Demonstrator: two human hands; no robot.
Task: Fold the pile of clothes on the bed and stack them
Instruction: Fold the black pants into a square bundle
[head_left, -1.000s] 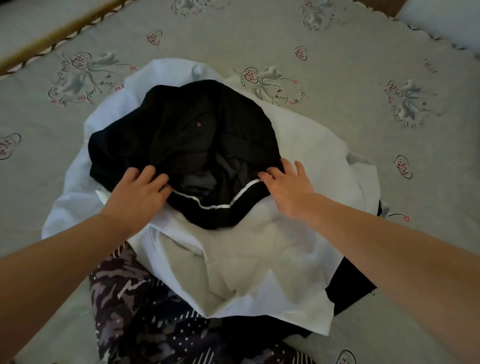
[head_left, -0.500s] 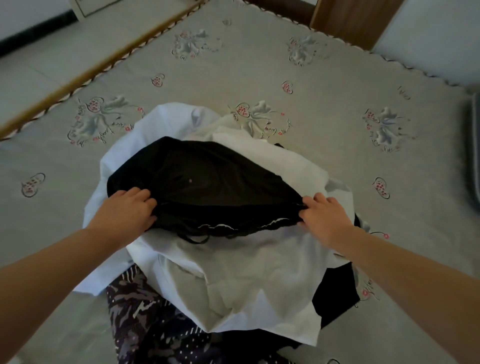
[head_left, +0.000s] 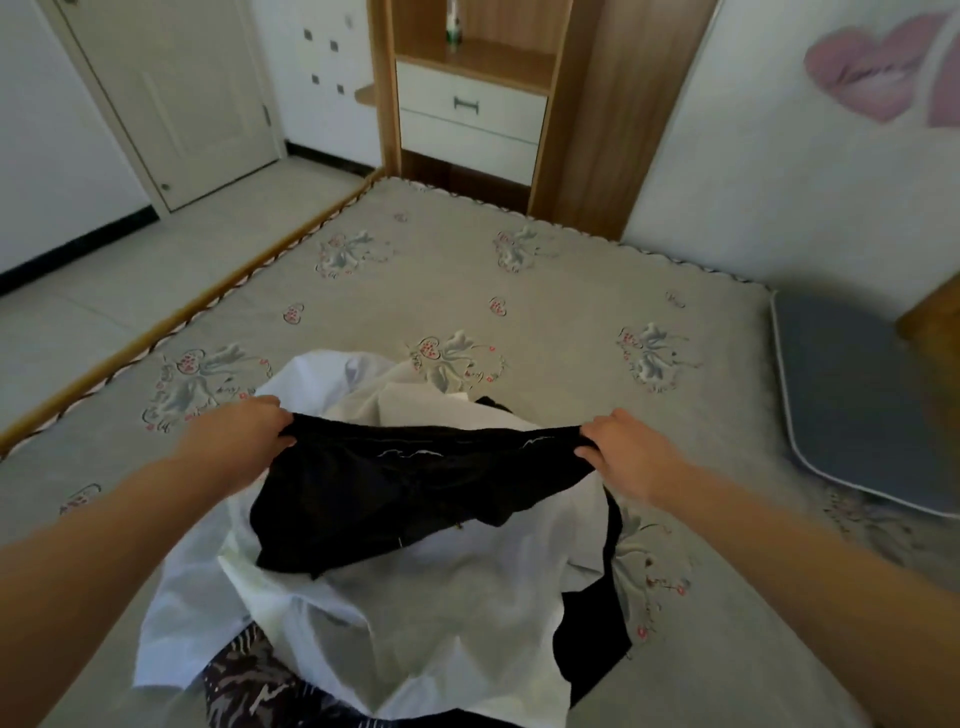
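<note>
A black garment (head_left: 410, 493) hangs stretched between my two hands above the pile. My left hand (head_left: 239, 441) grips its left top corner, and my right hand (head_left: 628, 454) grips its right top corner. Its lower part droops onto the pile. Under it lies a heap of white clothes (head_left: 415, 623) on the bed. A dark patterned garment (head_left: 249, 686) pokes out at the pile's near edge, and another black piece (head_left: 592, 634) shows at the right.
The bed (head_left: 545, 312) has a grey sheet printed with hearts and stretches ahead and to the right. A grey cushion (head_left: 852, 395) lies at its right side. A wooden cabinet (head_left: 472, 104) with drawers stands beyond the bed, and a door (head_left: 171, 93) is at the left.
Both hands have lifted the black garment off the pile and pulled it apart sideways. The camera has tilted up, so the room beyond the bed has come into view.
</note>
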